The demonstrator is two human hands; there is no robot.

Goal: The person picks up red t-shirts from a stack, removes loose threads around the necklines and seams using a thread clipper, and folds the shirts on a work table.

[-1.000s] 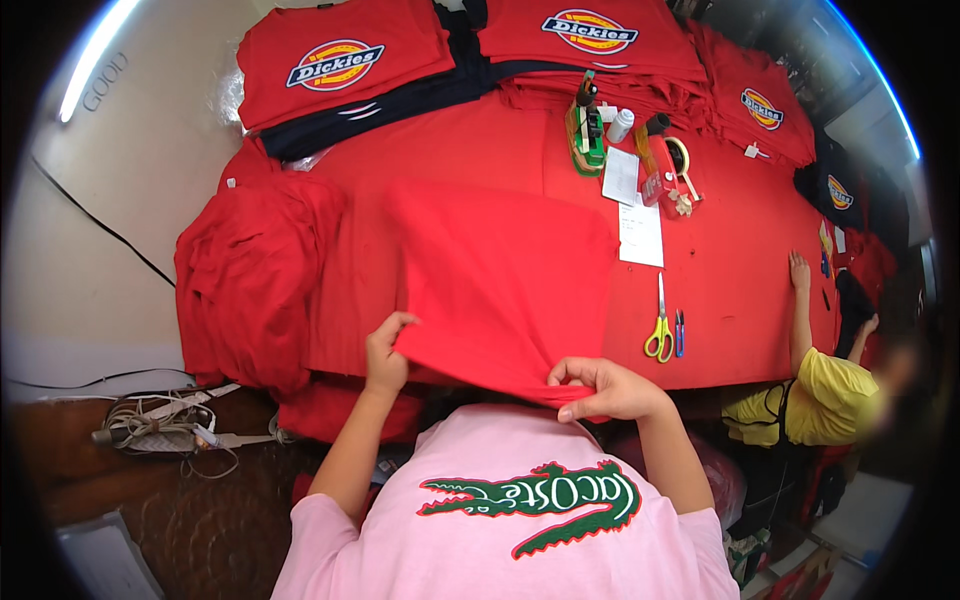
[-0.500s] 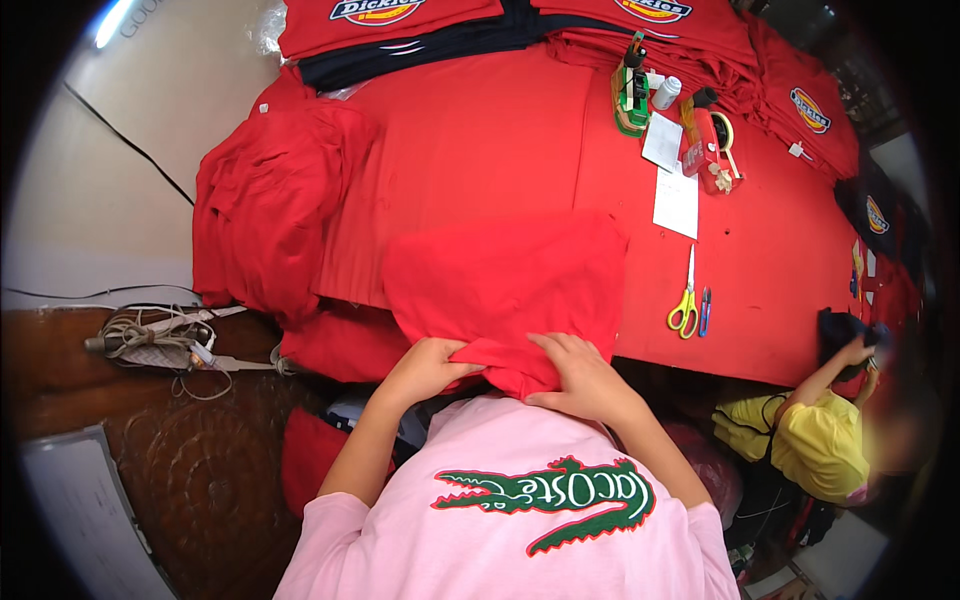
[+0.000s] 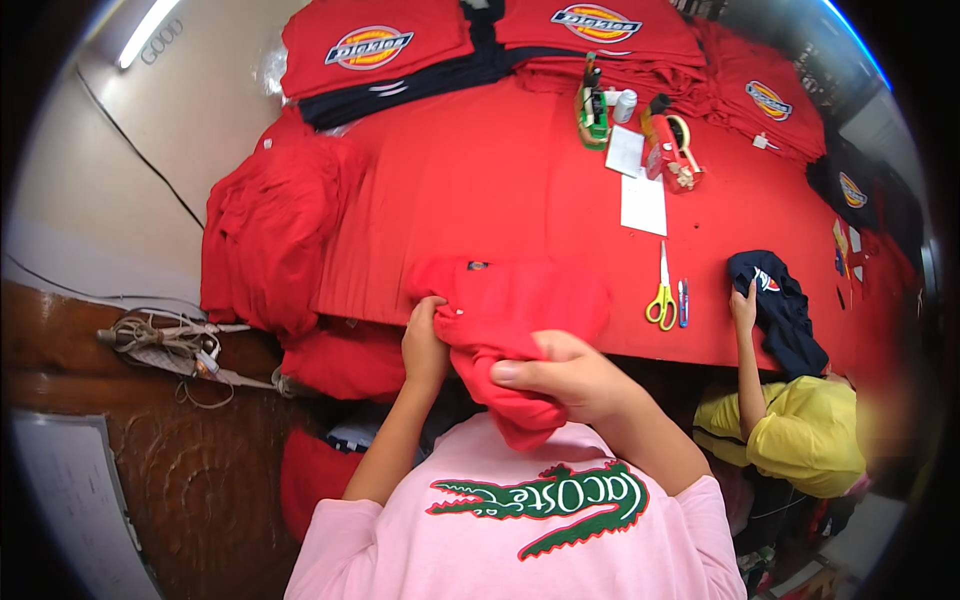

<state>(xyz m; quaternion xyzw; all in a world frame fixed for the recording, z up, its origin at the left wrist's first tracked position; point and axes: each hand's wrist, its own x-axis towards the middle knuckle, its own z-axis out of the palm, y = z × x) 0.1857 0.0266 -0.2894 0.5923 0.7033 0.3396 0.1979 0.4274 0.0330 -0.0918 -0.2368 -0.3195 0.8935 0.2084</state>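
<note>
A red cloth garment [image 3: 535, 295] is bunched between my hands at the near edge of the red-covered table [image 3: 450, 180]. A small dark label shows on its far edge. My left hand [image 3: 427, 338] grips the garment's left side, with the fingers curled over the fabric. On the right, my right hand [image 3: 575, 375] is closed round a gathered fold, its thumb lying on top. The garment's far part rests on the table, and the gathered near part hangs toward my pink shirt. Which section of the garment I hold cannot be made out.
Yellow-handled scissors [image 3: 661, 306] and blue snips [image 3: 683, 303] lie right of the garment. Beyond them are papers [image 3: 643, 205], a green holder [image 3: 592, 120] and a red tape dispenser [image 3: 672, 155]. Red garments [image 3: 265, 220] are heaped left. A co-worker's hand [image 3: 745, 305] touches a navy garment [image 3: 790, 320].
The red garment is lifted and more bunched, and its dark label now shows. My left hand has moved forward; the right grips a fold. The co-worker's navy garment now lies spread on the table.
</note>
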